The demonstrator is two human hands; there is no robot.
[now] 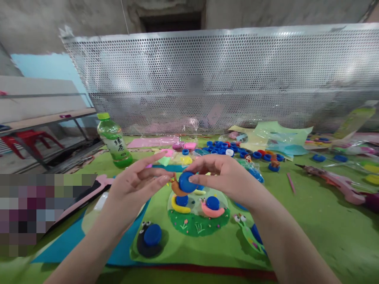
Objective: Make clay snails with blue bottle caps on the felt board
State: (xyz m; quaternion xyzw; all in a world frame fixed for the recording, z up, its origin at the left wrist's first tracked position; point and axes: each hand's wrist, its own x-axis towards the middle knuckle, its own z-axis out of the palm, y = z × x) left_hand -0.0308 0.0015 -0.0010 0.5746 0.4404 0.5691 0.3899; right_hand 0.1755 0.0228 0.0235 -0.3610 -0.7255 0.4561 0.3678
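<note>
Your right hand (226, 173) pinches a round blue plastic cap (187, 182) between thumb and forefinger. The cap sits as the shell on a small orange-brown clay snail (179, 190), raised at the middle of the frame above the round green clay picture (197, 229). Gripping the cap rather than the body makes sense: it looks the firmer part, while the clay would probably dent under pressure.

Your left hand (126, 189) comes in from the other side, its fingers bent towards the snail's head end. Thumb and forefinger are close together at the thin feelers, but you cannot tell here whether they pinch them or only brush them; the other fingers are loosely spread. That light touch would suit so delicate a part, with your right hand steadying the piece.

Beneath, on the round picture, lie a yellow clay snail (183, 210) and a pink clay snail (214, 213), each bearing a blue cap. The picture rests on a light green sheet (180, 254). A black clay snail (143, 247) lies at the sheet's lower left, and a bright green clay snail with bulging white eyes (247, 232) at its right, partly behind your forearm; both seem set aside from the round scene.

Loose blue caps (220, 148) heap behind your right hand on the green tabletop (322, 236), within reach. At upper left of centre stands a green-capped tea bottle (114, 146), apart from the clay pieces.
</note>
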